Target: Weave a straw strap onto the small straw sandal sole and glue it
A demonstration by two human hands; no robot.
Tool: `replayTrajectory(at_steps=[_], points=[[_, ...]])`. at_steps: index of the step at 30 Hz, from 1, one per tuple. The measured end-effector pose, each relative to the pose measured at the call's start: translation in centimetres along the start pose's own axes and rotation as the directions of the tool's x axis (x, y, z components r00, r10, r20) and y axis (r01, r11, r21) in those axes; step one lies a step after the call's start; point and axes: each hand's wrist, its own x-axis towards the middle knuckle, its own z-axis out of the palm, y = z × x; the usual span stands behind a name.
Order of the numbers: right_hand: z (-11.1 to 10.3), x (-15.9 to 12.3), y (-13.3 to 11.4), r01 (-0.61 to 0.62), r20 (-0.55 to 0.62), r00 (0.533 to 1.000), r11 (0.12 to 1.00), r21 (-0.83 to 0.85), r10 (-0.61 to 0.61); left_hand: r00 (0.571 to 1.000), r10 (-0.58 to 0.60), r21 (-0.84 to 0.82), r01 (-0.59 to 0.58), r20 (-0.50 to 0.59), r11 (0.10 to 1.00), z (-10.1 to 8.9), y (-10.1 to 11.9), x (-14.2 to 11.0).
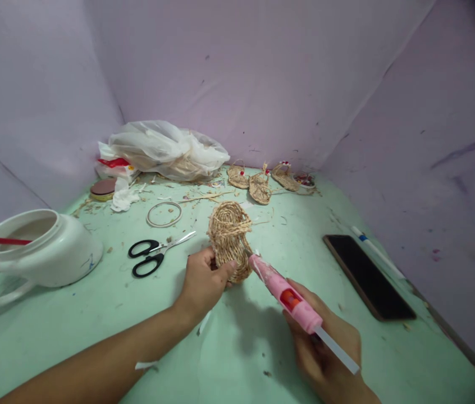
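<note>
A small slipper of coiled, woven straw cord (pixel 229 247) is held up above the green table, its sole facing me and a strap of cord across its upper part. My left hand (pixel 206 278) grips the lower left edge, thumb on the front. In my right hand (pixel 325 342) is a pink glue gun (pixel 282 292) with a clear glue stick (pixel 338 350) poking out of its back end. The gun's nozzle meets the slipper's right edge, where a loop of cord shows. Whether glue is coming out cannot be made out.
Black-handled scissors (pixel 157 256) and a metal ring (pixel 164 225) lie left. A white pot (pixel 64 252) stands far left. Small straw slippers (pixel 259 189), a bowl of beads (pixel 304 179) and a plastic bag (pixel 170 148) sit along the back. A phone (pixel 368 278) lies right.
</note>
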Motion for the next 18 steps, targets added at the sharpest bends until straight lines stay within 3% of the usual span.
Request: replayTrajectory(at_steps=[7, 9, 11, 14, 18], points=[[-0.7, -1.0, 0.9, 0.027, 0.077, 0.997, 1.000, 0.016, -0.028, 1.000, 0.008, 0.032, -0.008, -0.013, 0.999, -0.2, -0.3, 0.2], [-0.7, -1.3, 0.8, -0.003, 0.039, 0.999, 0.999, 0.048, 0.001, 1.000, 0.003, 0.023, -0.003, -0.013, 1.000, -0.2, -0.2, 0.1], [-0.7, -1.2, 0.5, -0.105, -0.038, 0.993, 0.990, 0.095, 0.109, 1.000, -0.002, 0.010, 0.002, -0.018, 1.000, -0.2, 0.0, 0.1], [-1.0, 0.2, 0.3, -0.324, -0.074, 0.935, 0.918, 0.229, 0.348, 1.000, -0.012, -0.021, 0.011, -0.011, 1.000, -0.3, 0.1, 0.1], [-1.8, 4.5, 2.0, -0.566, 0.051, 0.798, 0.716, 0.409, 0.601, 0.999, -0.038, -0.046, 0.038, 0.009, 0.998, -0.3, -0.1, 0.0]])
